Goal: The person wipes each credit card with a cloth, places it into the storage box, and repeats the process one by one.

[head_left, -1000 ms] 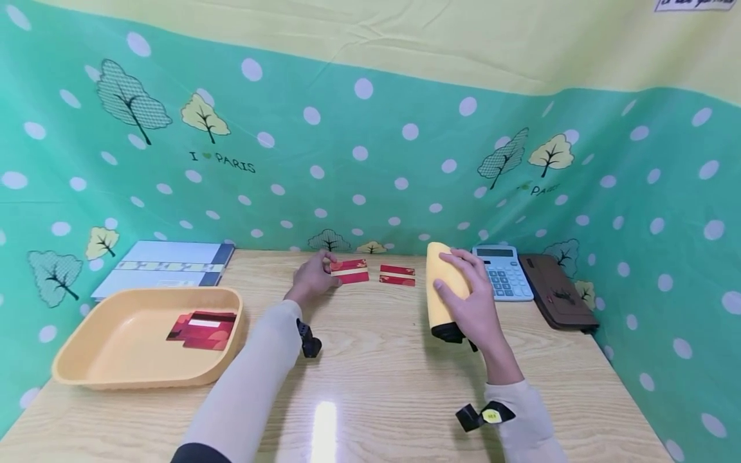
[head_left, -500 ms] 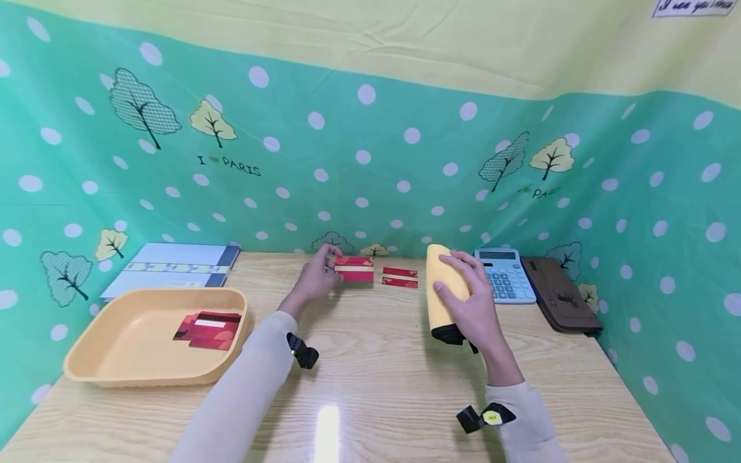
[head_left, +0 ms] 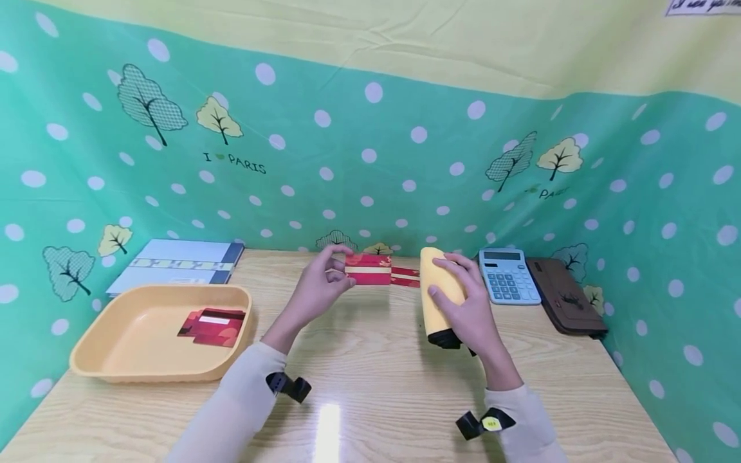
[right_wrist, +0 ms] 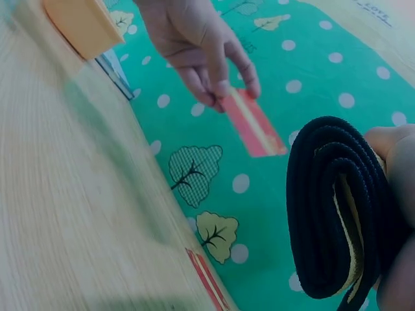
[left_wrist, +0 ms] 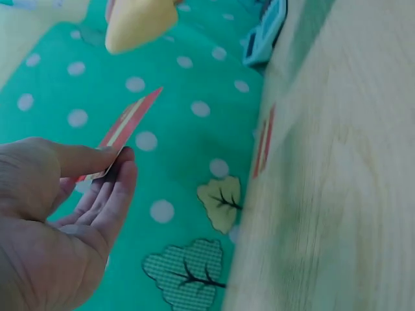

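Note:
My left hand point(head_left: 320, 286) pinches a red card point(head_left: 368, 269) with a cream stripe between thumb and fingers, raised above the table. In the left wrist view the card point(left_wrist: 128, 126) tilts away from the fingertips. My right hand point(head_left: 471, 312) grips a rolled-up yellow cloth point(head_left: 434, 289) with a black inner side. Its coiled dark end point(right_wrist: 331, 207) shows in the right wrist view. A second red striped card point(head_left: 406, 277) lies flat on the table, between the held card and the roll, and its edges are partly covered in the head view.
A peach basin point(head_left: 156, 379) with several red cards point(head_left: 215, 326) inside stands at the left. Behind it lies a blue-grey folder point(head_left: 173, 260). A light blue calculator point(head_left: 509, 276) and a brown zipped case point(head_left: 566, 296) lie at the right. A green dotted curtain point(head_left: 347, 161) hangs behind.
My left hand has lifted the red card off the table and brought it right, towards the roll. The right hand keeps its grip on the rolled cloth, nearly still.

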`<act>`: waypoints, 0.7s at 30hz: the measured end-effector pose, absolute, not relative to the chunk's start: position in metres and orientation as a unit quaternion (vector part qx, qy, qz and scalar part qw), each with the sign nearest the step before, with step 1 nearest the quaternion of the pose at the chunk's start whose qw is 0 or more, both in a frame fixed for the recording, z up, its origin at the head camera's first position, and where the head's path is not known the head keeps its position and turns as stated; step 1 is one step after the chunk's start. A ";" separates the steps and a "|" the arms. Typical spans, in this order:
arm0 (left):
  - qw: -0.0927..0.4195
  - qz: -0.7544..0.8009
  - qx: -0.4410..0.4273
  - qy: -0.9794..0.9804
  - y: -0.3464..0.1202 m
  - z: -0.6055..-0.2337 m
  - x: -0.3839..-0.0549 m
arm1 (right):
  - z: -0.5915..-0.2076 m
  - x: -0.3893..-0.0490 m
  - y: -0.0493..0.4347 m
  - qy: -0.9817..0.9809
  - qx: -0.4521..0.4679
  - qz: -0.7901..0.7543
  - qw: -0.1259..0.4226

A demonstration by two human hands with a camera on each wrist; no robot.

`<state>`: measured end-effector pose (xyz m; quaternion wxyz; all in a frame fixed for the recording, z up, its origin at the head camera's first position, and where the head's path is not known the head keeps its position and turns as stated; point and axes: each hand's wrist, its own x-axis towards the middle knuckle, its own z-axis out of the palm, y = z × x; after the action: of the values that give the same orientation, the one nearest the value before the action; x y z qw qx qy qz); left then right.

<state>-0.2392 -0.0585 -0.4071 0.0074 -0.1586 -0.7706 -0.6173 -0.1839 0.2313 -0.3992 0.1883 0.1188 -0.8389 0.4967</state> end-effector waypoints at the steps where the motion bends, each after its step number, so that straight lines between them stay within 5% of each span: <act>1: 0.010 -0.625 -0.156 -0.765 -0.059 -0.407 -0.235 | -0.399 -0.183 0.229 -0.839 0.122 0.495 0.188; 21: 0.039 -0.677 -0.125 -0.724 -0.062 -0.412 -0.198 | -0.396 -0.171 0.203 -0.830 0.162 0.505 0.173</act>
<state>-0.1977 -0.0624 -0.4116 0.0390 -0.1249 -0.7241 -0.6772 -0.1709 0.2031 -0.3960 0.1732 0.1621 -0.8301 0.5046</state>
